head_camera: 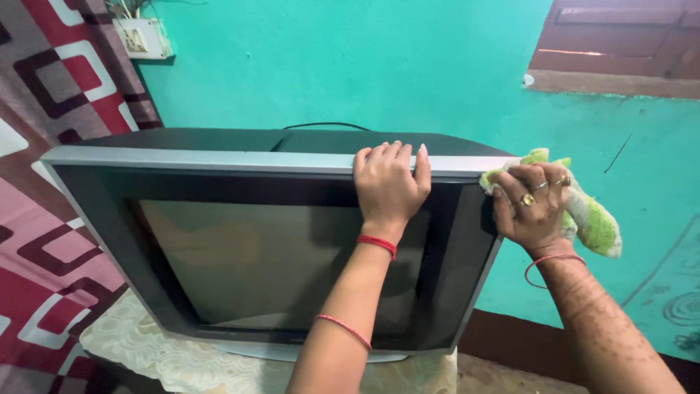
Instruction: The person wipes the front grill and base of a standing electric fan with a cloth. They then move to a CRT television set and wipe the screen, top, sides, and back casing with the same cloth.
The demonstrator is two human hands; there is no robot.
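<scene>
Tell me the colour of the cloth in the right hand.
Green and white cloth, seen in the head view.

left hand point(390, 186) flat on television point(262, 248) top edge, fingers point(379, 155) over silver trim | right hand point(534, 208) presses green-white cloth point(594, 219) on top right corner | television on lace-covered table point(146, 346), teal wall point(379, 66) behind

Your left hand point(390, 186) reaches forward with the arm nearly straight, palm down, fingers together and curled over an edge, thumb tucked beneath. A red thread circles the wrist and a thin red band sits further down the forearm. Your right hand point(532, 208) is held out to the side, back of the hand toward you, fingers bent and closed in a grip, rings on two fingers, a thin bangle at the wrist, henna patterns along the forearm
</scene>
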